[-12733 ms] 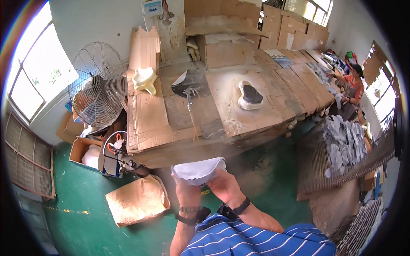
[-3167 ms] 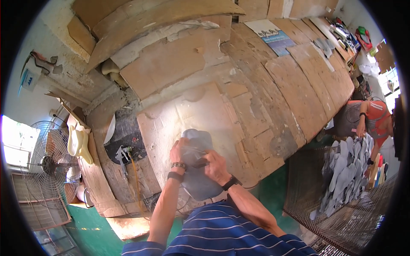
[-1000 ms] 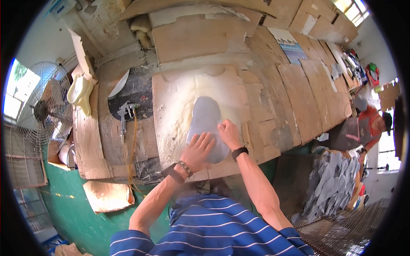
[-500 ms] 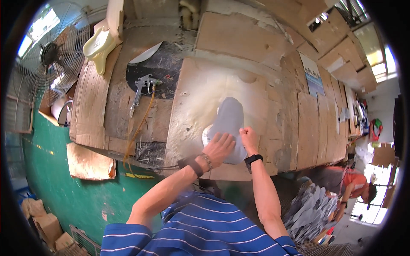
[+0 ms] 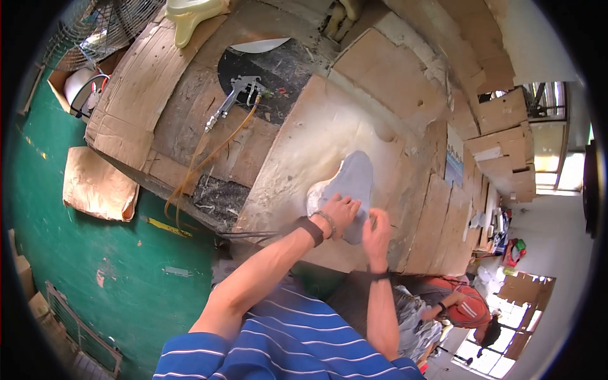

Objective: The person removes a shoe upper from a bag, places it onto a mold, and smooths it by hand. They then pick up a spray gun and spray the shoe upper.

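A flat grey piece shaped like a shoe sole (image 5: 356, 172) lies on a pale, residue-coated cardboard sheet (image 5: 297, 149). Along its left edge shows a whitish, rough-looking patch (image 5: 315, 197). My left hand (image 5: 342, 214) rests on the grey piece, fingers stretched out over its near half. At the right edge of the piece, my right hand (image 5: 378, 235) is raised with curled fingers and thumb drawn together. Slight blur covers that hand, and whatever its fingertips hold is hidden.
A metal spray gun (image 5: 239, 95) with an amber hose (image 5: 221, 149) lies to the left on a black patch. A pale yellow plastic part (image 5: 190, 19) sits at the far left. Brown paper (image 5: 101, 183) lies left of the bench. Another person (image 5: 465, 303) bends over at the right.
The view has turned and shifted, so the bench appears tilted. My right hand's fingers have lifted and loosened somewhat at the edge of the grey piece. My left hand stays on it.
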Motion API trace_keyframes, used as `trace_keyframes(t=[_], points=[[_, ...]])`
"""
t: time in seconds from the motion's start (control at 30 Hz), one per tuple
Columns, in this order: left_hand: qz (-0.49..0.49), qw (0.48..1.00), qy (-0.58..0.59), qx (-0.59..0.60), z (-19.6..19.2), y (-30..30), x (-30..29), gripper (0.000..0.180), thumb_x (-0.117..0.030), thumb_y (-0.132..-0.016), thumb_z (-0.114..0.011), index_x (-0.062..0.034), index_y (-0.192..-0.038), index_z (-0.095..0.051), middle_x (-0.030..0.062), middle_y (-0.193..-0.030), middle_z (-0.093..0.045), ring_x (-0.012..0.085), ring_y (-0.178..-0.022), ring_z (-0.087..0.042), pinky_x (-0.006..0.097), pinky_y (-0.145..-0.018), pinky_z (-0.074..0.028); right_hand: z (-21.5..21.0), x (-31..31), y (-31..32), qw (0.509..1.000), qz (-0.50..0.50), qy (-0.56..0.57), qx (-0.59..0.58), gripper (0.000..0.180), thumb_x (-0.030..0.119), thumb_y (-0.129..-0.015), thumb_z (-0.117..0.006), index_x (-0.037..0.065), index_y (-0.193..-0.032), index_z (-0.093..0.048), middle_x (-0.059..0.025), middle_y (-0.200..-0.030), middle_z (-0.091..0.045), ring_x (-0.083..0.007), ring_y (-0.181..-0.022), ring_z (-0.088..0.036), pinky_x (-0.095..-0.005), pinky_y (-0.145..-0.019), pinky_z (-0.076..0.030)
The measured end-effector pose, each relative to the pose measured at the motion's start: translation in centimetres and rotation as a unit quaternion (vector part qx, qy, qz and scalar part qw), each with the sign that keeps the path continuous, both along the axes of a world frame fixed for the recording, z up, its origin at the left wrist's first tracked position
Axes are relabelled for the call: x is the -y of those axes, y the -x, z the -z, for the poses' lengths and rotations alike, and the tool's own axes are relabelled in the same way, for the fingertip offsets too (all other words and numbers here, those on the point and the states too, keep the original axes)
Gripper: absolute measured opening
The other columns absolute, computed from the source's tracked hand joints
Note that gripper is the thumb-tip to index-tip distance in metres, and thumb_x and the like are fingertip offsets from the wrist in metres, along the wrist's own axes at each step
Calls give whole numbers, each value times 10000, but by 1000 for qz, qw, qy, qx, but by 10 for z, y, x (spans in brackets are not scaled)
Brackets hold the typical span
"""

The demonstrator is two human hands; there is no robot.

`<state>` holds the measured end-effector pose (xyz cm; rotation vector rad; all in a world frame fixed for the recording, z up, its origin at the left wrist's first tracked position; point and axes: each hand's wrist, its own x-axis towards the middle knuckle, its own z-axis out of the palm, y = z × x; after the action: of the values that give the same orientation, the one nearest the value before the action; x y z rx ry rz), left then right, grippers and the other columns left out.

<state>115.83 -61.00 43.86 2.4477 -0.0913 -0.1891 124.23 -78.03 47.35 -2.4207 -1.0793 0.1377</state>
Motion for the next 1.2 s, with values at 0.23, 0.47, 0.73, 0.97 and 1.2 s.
trace_keyframes(t=[0.23, 0.47, 0.73, 0.97, 1.2], points=[[123, 970, 137, -159, -7, -33, -28, 1158, -136, -551, -855, -18, -1537, -259, 250, -1413, -514, 354, -1332, -484, 409, -1087, -398, -1, -14, 101, 993, -30, 77, 88, 569, 88, -822, -689, -18, -1347, -498, -219, -1420, -472, -391, -1342, -432, -507, -1121, -351], [-232, 901, 365, -15, 36, -18, -76, 719, -326, -919, -622, -21, -1504, -338, 276, -1391, -533, 370, -1284, -537, 412, -1069, -426, 27, -26, 79, 990, -20, 49, 134, 513, 164, -857, -713, 11, -1322, -557, -151, -1346, -594, -344, -1280, -531, -500, -1119, -352], [-311, 887, 332, -83, 69, -23, -55, 682, -533, -953, -541, 5, -1369, -496, 251, -1199, -661, 388, -1120, -634, 429, -955, -491, 29, -26, 69, 997, -35, 2, 76, 463, 129, -855, -703, 22, -1292, -591, -142, -1318, -626, -340, -1260, -561, -497, -1111, -362], [-319, 890, 326, -24, 69, -27, -42, 573, -432, -889, -691, -31, -1265, -526, 255, -1092, -684, 394, -1031, -661, 445, -873, -517, 24, -23, 63, 999, -18, -11, 34, 442, 109, -853, -685, 44, -1283, -606, -154, -1278, -645, -334, -1225, -582, -487, -1107, -374], [-351, 887, 297, -25, 59, -21, -37, 577, -426, -866, -720, -49, -1237, -490, 266, -1007, -689, 438, -978, -659, 482, -829, -519, 22, -20, 61, 1000, -5, -16, 25, 441, 111, -858, -666, 71, -1293, -607, -167, -1251, -651, -371, -1185, -591, -482, -1093, -408]])
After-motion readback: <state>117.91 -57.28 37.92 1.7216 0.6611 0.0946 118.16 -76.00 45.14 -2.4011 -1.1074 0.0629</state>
